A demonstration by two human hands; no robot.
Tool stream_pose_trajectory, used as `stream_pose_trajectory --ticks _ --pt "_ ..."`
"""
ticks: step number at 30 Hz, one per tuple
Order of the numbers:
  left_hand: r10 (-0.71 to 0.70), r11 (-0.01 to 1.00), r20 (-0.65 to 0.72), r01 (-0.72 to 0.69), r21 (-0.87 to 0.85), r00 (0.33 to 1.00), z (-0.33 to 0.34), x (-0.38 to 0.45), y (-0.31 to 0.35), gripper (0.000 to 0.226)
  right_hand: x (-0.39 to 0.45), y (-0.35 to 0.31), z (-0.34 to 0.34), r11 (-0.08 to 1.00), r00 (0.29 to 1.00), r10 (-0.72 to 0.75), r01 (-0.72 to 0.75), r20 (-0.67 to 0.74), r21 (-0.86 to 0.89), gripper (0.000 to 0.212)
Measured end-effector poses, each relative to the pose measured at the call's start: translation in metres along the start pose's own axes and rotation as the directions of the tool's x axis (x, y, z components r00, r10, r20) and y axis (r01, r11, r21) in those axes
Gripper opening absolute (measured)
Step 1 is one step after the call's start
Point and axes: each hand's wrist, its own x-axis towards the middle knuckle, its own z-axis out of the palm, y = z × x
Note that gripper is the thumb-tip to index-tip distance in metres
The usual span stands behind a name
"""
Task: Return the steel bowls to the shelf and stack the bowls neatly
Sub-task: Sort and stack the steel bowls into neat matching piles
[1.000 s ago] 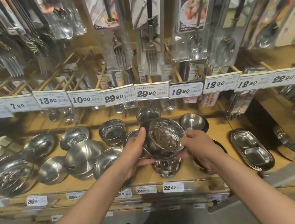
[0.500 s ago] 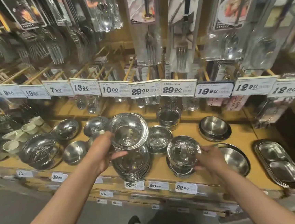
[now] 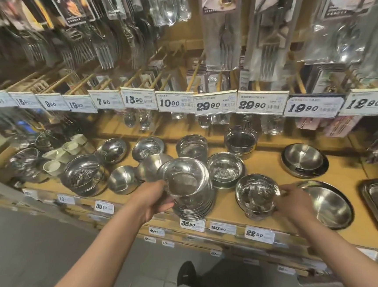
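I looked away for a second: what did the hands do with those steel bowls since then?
The hands split apart. The left hand carried one bowl leftward and now lowers it onto the stack above the 36.90 tag. The right hand set its bowls on the shelf above the 22.90 tag, still touching them. Other bowls stayed put.

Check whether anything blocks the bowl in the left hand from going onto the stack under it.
Nothing visible does. The left hand holds the bowl directly above the stack, with no object between them.
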Motion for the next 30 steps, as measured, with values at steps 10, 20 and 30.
stream_pose_trajectory --ticks 10,20,30 --pt "0.083 0.993 0.063 -0.088 0.084 0.995 -0.011 0.030 -0.005 0.032 -0.043 -0.054 0.001 0.941 0.935 -0.335 0.325 -0.114 -0.097 0.047" --pt "0.130 0.965 0.140 -0.158 0.209 0.982 -0.018 0.063 -0.019 0.021 -0.066 -0.123 0.089 0.990 0.966 -0.139 0.128 0.220 0.062 0.063" --pt "0.078 0.958 0.276 -0.149 0.244 0.958 -0.027 0.074 -0.018 0.037 -0.067 -0.130 0.109 0.999 0.999 -0.034 0.034 0.023 -0.024 0.071"
